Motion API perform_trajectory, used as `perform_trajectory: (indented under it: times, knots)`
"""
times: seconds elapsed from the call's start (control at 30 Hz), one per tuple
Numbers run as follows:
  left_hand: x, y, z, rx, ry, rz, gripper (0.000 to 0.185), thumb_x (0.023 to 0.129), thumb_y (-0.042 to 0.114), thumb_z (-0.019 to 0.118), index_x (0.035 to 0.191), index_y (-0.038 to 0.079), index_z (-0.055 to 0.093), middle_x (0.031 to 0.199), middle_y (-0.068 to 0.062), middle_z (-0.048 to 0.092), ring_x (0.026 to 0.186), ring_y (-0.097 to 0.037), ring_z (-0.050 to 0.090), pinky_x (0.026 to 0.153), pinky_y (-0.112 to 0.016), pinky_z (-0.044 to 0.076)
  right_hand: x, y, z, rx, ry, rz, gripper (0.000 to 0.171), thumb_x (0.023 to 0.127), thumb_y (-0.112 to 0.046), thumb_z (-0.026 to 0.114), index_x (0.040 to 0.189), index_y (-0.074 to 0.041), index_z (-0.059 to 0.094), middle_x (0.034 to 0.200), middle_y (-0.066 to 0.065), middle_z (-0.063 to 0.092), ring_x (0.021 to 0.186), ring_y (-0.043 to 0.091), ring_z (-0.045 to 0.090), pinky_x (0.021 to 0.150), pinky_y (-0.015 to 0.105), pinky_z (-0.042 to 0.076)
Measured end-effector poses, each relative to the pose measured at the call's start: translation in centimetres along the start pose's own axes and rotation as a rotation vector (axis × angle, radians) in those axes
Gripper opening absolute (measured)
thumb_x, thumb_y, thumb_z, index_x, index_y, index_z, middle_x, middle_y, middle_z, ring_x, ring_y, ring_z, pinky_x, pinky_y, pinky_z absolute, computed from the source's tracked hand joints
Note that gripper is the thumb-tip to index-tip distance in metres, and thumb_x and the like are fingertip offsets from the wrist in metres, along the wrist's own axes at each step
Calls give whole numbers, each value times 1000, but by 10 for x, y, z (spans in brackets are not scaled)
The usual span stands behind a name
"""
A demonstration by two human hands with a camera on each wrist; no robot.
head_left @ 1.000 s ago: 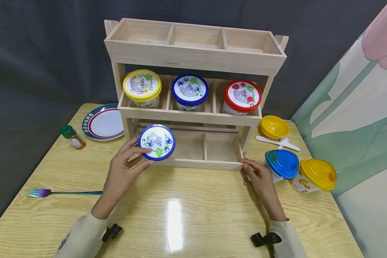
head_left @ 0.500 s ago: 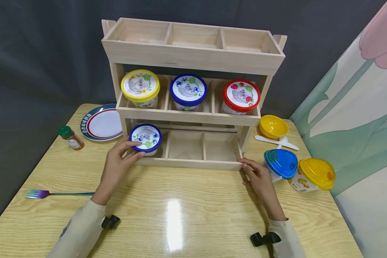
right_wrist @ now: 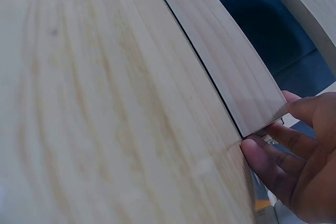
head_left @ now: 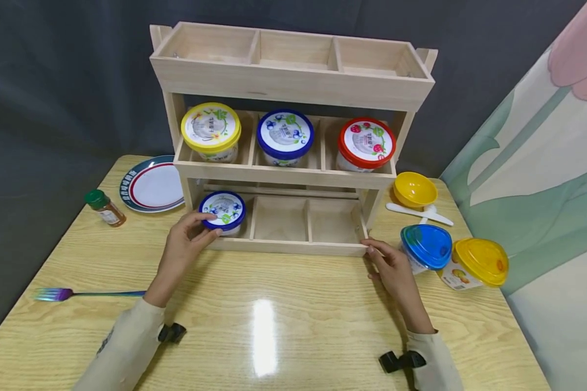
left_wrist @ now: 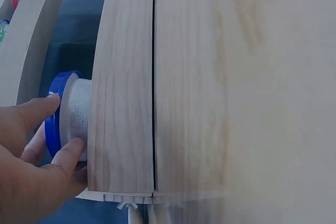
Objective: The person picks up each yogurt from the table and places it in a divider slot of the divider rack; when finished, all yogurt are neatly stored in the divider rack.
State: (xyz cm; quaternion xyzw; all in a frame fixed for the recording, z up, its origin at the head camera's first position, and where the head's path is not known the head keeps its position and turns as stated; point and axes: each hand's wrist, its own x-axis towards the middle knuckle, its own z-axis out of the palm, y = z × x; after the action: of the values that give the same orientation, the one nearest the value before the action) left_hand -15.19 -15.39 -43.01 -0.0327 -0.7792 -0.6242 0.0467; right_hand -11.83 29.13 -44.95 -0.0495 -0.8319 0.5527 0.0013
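Blue tub (head_left: 226, 205) in, left hand (head_left: 183, 245) gripping; three tubs (head_left: 285, 133) racked beyond, two cups (head_left: 428, 247) unracked beside right hand (head_left: 392, 271) pinching rack (head_left: 283, 86)

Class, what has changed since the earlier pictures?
The left hand has lowered the round blue-lidded tub leftward into the pale wooden rack's bottom-left compartment, still gripping it. The right hand stays at the rack's lower right end; the round red-lidded tub stays put.

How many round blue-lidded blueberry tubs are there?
2: the upper tub in the pale wooden rack, middle tier, centre; the lower tub, held by the left hand, bottom tier, left.
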Motion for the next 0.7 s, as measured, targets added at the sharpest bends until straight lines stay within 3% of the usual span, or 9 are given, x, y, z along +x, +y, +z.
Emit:
perform_trajectory:
  times: [0.13,0.23,0.3,0.4,0.47,0.6,0.67,0.7]
  knots:
    - [-1,0,-2,53,-1,-5,32,102,2,75,132,-8,67,146,-24,58,131,-29,60,97,-10,49,0,-1,0,6,-4,9,33,115,-10,54,144,0,67,157,19,57,110,14,68,67,24,62]
    - [-2,3,-4,100,13,2,32,102,2,75,132,-8,69,161,-28,46,143,-41,53,100,-12,49,0,-2,-1,9,-15,-3,34,116,-11,54,144,1,67,158,20,56,114,21,69,69,26,63]
    - [-4,6,-5,129,24,11,32,102,2,75,132,-8,70,169,-28,36,150,-45,46,103,-15,49,-1,-2,-1,-4,-26,-22,34,116,-13,54,144,1,66,160,21,54,119,31,69,72,29,65]
    - [-7,12,-5,190,35,32,30,102,4,75,131,-6,72,172,-26,31,154,-45,40,110,-30,50,-5,-3,-3,-49,-65,-63,36,116,-14,55,147,1,63,165,26,47,128,46,66,74,36,66]
    - [-10,19,-5,216,34,49,30,103,6,76,131,-4,73,173,-24,30,156,-46,36,115,-44,48,-9,-7,-4,-121,-84,-121,36,115,-11,55,148,2,62,166,29,42,133,52,61,80,45,66]
    - [-22,34,-5,273,31,119,29,102,9,77,130,1,74,174,-20,31,157,-48,34,117,-65,41,-21,-26,-2,-398,-49,-253,38,113,-10,60,149,0,62,164,30,44,140,54,54,104,65,54]
    - [-30,40,-5,306,29,173,28,100,7,79,128,4,76,173,-18,35,157,-47,34,118,-70,38,-30,-39,2,-543,-4,-311,37,111,-12,64,148,-3,65,160,27,52,140,52,56,106,67,51]
    - [-34,42,-6,323,28,200,28,99,6,80,127,5,77,172,-16,37,158,-46,34,118,-73,37,-35,-44,5,-599,10,-333,37,110,-14,66,147,-6,66,157,25,55,135,51,60,101,67,55]
